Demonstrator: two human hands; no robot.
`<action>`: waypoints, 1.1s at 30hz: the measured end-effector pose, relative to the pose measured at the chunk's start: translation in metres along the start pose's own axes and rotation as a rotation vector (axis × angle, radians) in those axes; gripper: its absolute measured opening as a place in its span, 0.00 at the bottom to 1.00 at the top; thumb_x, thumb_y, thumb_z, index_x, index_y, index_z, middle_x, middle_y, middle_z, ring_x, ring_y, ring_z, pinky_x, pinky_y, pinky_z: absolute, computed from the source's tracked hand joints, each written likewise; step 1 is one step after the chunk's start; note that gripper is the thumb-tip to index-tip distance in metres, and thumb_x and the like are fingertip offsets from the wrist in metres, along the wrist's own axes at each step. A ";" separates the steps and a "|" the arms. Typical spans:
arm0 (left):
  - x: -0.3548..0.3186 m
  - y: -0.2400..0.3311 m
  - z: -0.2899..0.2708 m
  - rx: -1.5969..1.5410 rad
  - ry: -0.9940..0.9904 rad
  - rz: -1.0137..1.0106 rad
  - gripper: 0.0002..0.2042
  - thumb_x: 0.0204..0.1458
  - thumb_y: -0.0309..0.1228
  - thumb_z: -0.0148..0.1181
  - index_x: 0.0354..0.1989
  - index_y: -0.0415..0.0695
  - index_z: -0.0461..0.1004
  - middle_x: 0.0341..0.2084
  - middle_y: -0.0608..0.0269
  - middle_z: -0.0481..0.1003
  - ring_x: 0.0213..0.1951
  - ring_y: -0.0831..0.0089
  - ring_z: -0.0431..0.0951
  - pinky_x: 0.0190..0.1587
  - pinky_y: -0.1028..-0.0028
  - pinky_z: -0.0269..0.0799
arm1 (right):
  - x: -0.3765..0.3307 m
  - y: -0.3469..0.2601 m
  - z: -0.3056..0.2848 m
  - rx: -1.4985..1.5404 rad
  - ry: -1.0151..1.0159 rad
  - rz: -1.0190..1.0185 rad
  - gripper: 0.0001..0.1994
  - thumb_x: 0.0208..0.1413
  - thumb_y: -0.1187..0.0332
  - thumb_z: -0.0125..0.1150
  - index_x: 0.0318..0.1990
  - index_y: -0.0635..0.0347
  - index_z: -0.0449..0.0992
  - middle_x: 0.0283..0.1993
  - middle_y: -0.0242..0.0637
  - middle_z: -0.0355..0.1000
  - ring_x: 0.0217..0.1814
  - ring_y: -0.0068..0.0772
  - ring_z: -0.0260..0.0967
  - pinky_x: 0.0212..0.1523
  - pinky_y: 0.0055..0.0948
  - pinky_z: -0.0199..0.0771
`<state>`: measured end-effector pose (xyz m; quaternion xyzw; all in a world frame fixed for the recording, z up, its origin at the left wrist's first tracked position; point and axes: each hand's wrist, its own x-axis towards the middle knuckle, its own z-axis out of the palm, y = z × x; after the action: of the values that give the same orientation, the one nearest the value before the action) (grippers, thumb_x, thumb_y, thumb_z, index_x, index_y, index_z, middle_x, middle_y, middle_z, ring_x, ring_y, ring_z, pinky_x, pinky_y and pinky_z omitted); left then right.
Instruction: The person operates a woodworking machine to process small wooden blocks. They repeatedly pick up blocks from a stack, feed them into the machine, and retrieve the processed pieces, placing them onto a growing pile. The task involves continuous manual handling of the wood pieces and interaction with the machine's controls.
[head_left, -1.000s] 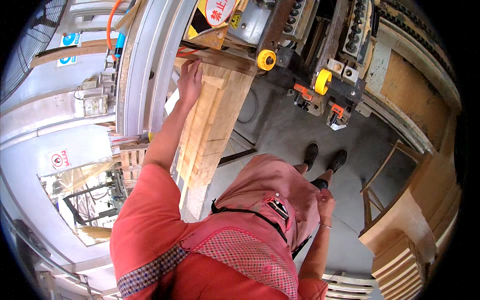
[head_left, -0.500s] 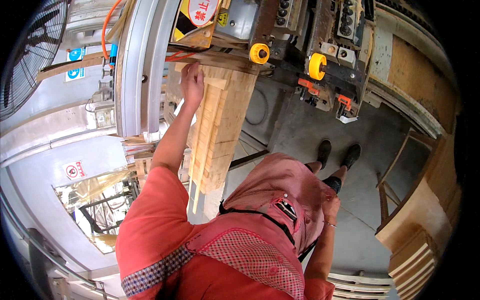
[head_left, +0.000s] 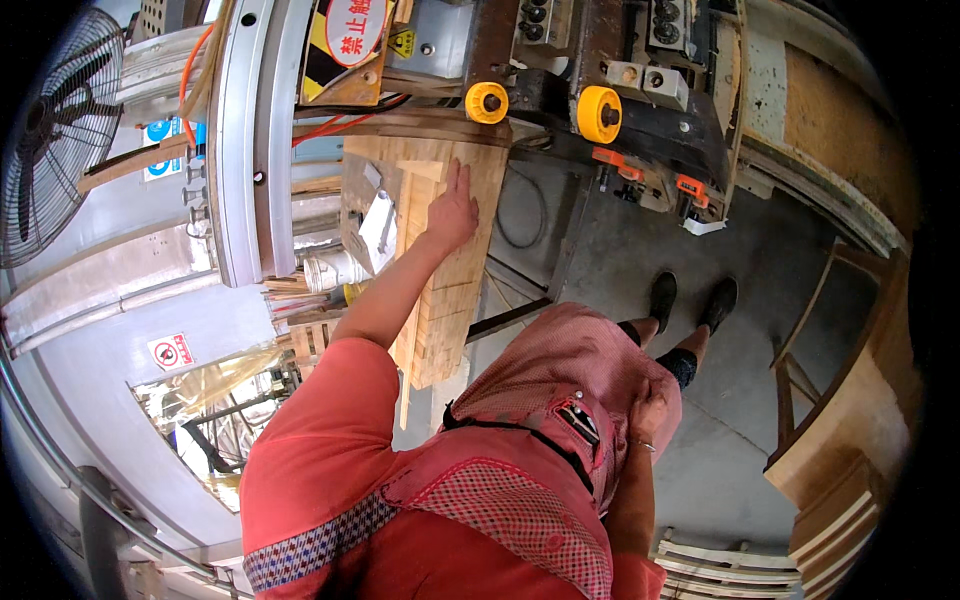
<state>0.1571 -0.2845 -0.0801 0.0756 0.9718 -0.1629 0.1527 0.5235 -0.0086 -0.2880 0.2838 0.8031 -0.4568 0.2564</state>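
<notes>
What I cannot make out from the head view

My right hand [head_left: 648, 408] is mostly covered by the red apron at my hip, so I cannot tell whether its fingers are curled or slack; the far end of the wooden plank stack [head_left: 455, 235] runs under the machine [head_left: 560, 60] and is lost there; my left hand [head_left: 452, 212] hides the wood beneath its palm; the fan [head_left: 55, 130] at far left and the slatted pieces [head_left: 730, 570] at the near edge are cut off by the dark rim
</notes>
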 end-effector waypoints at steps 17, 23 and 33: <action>0.020 -0.003 -0.010 0.109 -0.044 -0.060 0.34 0.43 0.29 0.50 0.62 0.40 0.45 0.63 0.42 0.40 0.35 0.50 0.74 0.35 0.60 0.72 | 0.002 -0.004 -0.003 0.060 0.047 -0.015 0.16 0.55 0.59 0.50 0.37 0.64 0.76 0.34 0.53 0.72 0.33 0.54 0.70 0.35 0.43 0.69; 0.019 0.000 -0.017 0.113 -0.005 -0.031 0.33 0.45 0.30 0.50 0.62 0.42 0.45 0.63 0.42 0.39 0.36 0.50 0.74 0.35 0.61 0.72 | 0.004 -0.012 -0.012 0.078 0.014 -0.018 0.15 0.54 0.60 0.51 0.37 0.64 0.76 0.33 0.53 0.72 0.33 0.54 0.70 0.34 0.43 0.69; 0.015 0.004 -0.037 0.119 -0.048 -0.080 0.34 0.47 0.32 0.50 0.63 0.41 0.43 0.63 0.39 0.37 0.37 0.51 0.74 0.35 0.62 0.72 | 0.006 -0.011 -0.008 0.006 0.007 -0.005 0.15 0.54 0.59 0.50 0.37 0.63 0.75 0.34 0.53 0.73 0.33 0.54 0.70 0.35 0.43 0.69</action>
<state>0.1333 -0.2668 -0.0529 0.0418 0.9587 -0.2280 0.1649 0.5107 -0.0054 -0.2816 0.2842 0.8034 -0.4588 0.2514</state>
